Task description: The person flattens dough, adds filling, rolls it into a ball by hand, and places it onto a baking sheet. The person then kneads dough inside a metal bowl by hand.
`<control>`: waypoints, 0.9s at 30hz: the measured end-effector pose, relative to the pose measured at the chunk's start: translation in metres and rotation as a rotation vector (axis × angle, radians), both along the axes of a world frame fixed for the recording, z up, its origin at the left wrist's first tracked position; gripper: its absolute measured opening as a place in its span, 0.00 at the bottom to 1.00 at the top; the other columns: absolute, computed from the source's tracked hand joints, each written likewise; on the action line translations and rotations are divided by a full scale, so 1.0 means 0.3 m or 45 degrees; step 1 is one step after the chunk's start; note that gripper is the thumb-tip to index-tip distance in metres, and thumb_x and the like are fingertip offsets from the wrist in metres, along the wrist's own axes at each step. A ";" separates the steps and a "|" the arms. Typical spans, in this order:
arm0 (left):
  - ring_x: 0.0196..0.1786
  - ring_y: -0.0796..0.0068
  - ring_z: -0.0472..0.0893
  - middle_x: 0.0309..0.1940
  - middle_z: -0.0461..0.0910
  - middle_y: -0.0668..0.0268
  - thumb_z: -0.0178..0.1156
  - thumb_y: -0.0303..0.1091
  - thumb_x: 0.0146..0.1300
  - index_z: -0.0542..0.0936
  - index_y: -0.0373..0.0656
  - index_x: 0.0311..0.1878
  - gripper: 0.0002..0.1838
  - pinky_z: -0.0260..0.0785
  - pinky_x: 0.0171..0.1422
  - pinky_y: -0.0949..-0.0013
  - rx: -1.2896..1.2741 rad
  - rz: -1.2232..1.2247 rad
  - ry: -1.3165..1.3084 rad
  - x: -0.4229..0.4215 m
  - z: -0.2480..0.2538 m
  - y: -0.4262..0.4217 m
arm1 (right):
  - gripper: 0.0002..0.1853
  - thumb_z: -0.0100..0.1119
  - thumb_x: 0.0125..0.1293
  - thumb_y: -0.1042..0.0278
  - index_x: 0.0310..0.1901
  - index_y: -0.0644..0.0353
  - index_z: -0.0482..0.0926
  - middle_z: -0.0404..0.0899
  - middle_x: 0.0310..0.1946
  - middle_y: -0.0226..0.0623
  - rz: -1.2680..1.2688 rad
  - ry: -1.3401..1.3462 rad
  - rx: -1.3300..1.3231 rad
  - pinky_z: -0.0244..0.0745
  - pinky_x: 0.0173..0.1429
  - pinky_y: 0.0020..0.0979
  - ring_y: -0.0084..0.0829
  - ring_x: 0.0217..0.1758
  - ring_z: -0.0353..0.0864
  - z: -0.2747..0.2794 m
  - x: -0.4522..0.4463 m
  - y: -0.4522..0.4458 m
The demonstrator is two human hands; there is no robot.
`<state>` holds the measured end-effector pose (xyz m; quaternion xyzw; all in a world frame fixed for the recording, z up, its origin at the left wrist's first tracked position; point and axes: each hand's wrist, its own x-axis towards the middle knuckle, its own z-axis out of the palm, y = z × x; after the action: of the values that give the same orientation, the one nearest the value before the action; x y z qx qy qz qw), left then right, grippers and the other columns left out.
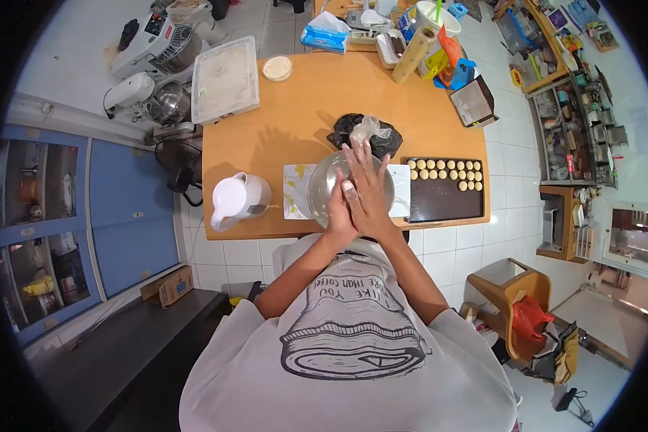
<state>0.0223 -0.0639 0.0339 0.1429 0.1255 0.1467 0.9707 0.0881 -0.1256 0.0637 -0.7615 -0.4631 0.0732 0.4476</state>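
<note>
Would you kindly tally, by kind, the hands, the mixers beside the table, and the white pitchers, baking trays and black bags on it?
Left hand and right hand: 2
Larger mixer and smaller mixer: 2
White pitcher: 1
Baking tray: 1
Black bag: 1
Total: 7

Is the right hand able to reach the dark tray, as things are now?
Probably yes: the tray lies right of the bowl, and nothing tall seems to stand between it and the right hand, which touches the left hand.

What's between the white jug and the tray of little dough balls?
A metal bowl and white mat, with the left hand and right hand above, in the head view.
</note>
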 end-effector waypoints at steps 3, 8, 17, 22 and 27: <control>0.85 0.68 0.57 0.86 0.54 0.68 0.33 0.63 0.85 0.50 0.49 0.88 0.39 0.45 0.89 0.58 -0.023 0.043 -0.021 0.008 0.025 0.017 | 0.35 0.41 0.80 0.50 0.83 0.60 0.60 0.52 0.86 0.51 0.050 -0.064 -0.013 0.21 0.87 0.63 0.55 0.90 0.41 -0.009 -0.044 -0.002; 0.88 0.66 0.50 0.88 0.49 0.64 0.31 0.63 0.85 0.47 0.47 0.88 0.40 0.40 0.91 0.57 0.337 0.063 -0.038 -0.002 -0.010 -0.021 | 0.35 0.43 0.81 0.53 0.83 0.61 0.60 0.53 0.86 0.50 0.077 0.089 0.098 0.22 0.87 0.65 0.58 0.90 0.40 0.026 -0.003 0.009; 0.90 0.66 0.42 0.90 0.43 0.62 0.35 0.64 0.83 0.43 0.48 0.89 0.43 0.35 0.92 0.58 0.117 0.003 -0.139 -0.009 -0.002 0.049 | 0.34 0.37 0.83 0.52 0.83 0.61 0.58 0.53 0.86 0.47 0.019 -0.015 0.002 0.21 0.86 0.66 0.52 0.91 0.42 0.031 -0.005 0.004; 0.89 0.66 0.45 0.89 0.46 0.63 0.36 0.65 0.82 0.45 0.48 0.89 0.43 0.37 0.92 0.58 0.139 0.034 -0.103 0.006 0.003 0.041 | 0.32 0.37 0.83 0.55 0.83 0.60 0.59 0.53 0.86 0.48 0.076 -0.005 0.069 0.18 0.86 0.65 0.52 0.90 0.45 0.022 -0.064 0.015; 0.89 0.66 0.48 0.88 0.48 0.64 0.36 0.66 0.82 0.46 0.49 0.89 0.43 0.40 0.91 0.58 0.173 0.092 -0.089 0.016 0.022 0.044 | 0.35 0.34 0.83 0.47 0.83 0.60 0.60 0.54 0.86 0.46 -0.102 0.007 -0.055 0.21 0.88 0.60 0.51 0.91 0.43 0.002 -0.025 0.019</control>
<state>0.0270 -0.0507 0.0406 0.1987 0.0864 0.1947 0.9566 0.0805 -0.1197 0.0643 -0.7887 -0.4294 0.0673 0.4348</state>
